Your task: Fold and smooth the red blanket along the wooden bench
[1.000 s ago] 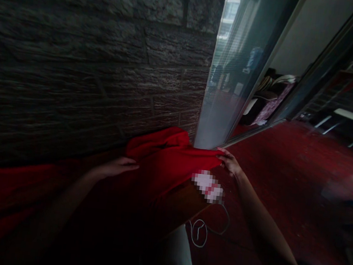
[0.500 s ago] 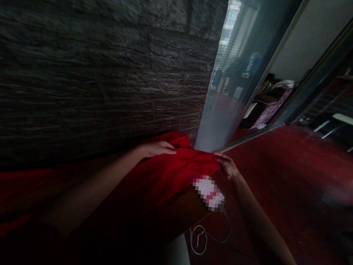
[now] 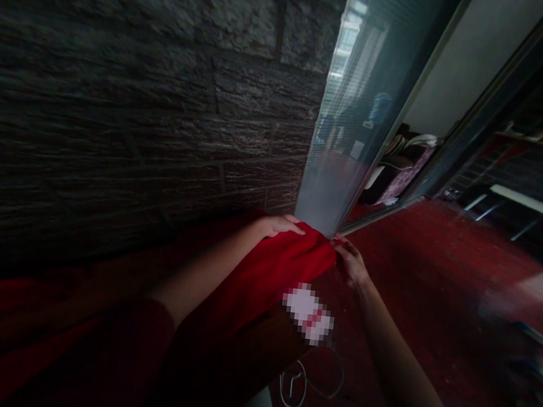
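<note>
A red cloth (image 3: pixel 275 256) lies over a dark brown surface (image 3: pixel 266 340), probably wooden, beside the stone wall. My left hand (image 3: pixel 281 225) grips its far edge, thumb on top and the other fingers partly hidden. At the cloth's right corner, my right hand (image 3: pixel 349 261) pinches the fabric between thumb and fingertips. A blurred-out white and pink object (image 3: pixel 308 313) rests on the brown surface just below the cloth. From near it a pale cable (image 3: pixel 293 385) hangs in a loop.
A rough stone wall (image 3: pixel 165 100) rises along the left. Behind my hands stands a glass panel (image 3: pixel 342 140), with a doorway to its right. A pale bench (image 3: pixel 536 206) stands farther off on the red floor (image 3: pixel 440 268).
My left hand has slid right along the cloth's far edge, closer to my right hand. The right hand still holds the corner. The view has shifted slightly.
</note>
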Tool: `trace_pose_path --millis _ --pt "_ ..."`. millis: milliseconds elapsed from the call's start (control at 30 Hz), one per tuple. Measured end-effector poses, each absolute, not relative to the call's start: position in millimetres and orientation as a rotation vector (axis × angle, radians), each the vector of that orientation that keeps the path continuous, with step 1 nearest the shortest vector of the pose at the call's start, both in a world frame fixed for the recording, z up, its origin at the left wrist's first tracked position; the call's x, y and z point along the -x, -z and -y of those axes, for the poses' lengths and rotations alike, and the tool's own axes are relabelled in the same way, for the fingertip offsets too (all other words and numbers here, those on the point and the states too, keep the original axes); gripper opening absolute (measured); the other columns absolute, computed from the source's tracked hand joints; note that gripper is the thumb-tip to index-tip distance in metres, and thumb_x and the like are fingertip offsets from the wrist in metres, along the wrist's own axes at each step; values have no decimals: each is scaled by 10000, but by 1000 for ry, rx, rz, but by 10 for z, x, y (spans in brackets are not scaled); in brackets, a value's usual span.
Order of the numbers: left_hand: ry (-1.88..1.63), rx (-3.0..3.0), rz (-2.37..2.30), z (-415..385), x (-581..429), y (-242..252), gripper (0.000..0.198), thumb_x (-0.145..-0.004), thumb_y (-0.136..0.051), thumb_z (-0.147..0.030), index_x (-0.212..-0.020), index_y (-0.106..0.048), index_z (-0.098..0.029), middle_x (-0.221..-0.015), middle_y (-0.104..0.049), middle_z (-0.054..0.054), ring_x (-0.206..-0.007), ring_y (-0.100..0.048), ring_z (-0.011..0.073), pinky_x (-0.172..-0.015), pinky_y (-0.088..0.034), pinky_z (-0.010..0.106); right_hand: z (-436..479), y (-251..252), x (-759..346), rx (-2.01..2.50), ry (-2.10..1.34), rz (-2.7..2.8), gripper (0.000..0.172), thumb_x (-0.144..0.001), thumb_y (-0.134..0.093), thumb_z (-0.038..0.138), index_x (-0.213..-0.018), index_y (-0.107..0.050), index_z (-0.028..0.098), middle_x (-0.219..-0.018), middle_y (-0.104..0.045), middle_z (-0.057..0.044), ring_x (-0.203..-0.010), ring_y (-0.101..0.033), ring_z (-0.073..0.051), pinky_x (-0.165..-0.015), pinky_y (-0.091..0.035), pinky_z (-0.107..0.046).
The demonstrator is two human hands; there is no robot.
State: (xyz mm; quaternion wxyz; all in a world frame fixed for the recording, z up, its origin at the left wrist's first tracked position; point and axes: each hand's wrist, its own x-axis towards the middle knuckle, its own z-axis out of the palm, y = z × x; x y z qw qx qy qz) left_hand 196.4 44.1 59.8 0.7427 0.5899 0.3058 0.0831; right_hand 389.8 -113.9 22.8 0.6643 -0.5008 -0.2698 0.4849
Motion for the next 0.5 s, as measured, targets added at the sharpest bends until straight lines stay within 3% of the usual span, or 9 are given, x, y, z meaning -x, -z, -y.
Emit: trace_pose_path --millis 133,233,400,500 --pt "-266 -1280 -594 -437 -2003 -710 496 -564 -878 -185 -1038 -733 -172 -987 -765 91 -841 -720 208 -864 -554 359 1161 -251 -3913 1224 -1120 528 453 -645 -813 314 -1046 -627 216 -924 -744 -21 -762 -684 -176 -594 -538 -252" --pt "-292 -1266 -569 -432 -2006 -744 572 -579 -875 -165 -1125 -705 -187 -1027 -757 89 -874 -720 208 -888 -549 371 1197 -276 -3891 1233 -1128 504 550 -606 -844 270 -1103 -613 227 -932 -745 -11 -759 -690 -178 -603 -543 -255" --pt "-322 -1246 -549 -388 -2109 -754 599 -577 -870 -117 -1147 -694 -182 -1019 -751 91 -874 -718 211 -951 -516 411 1260 -363 -3796 1081 -1091 557 684 -529 -850 153 -1158 -602 254 -991 -739 27 -837 -700 -151 -755 -564 -249" --pt "-343 -1273 -536 -339 -2203 -798 540 -574 -878 -110 -1084 -711 -165 -1007 -751 88 -866 -715 202 -985 -493 408 1316 -434 -3765 1112 -1097 562 716 -526 -836 144 -1190 -593 256 -958 -742 26 -816 -702 -162 -713 -572 -253"
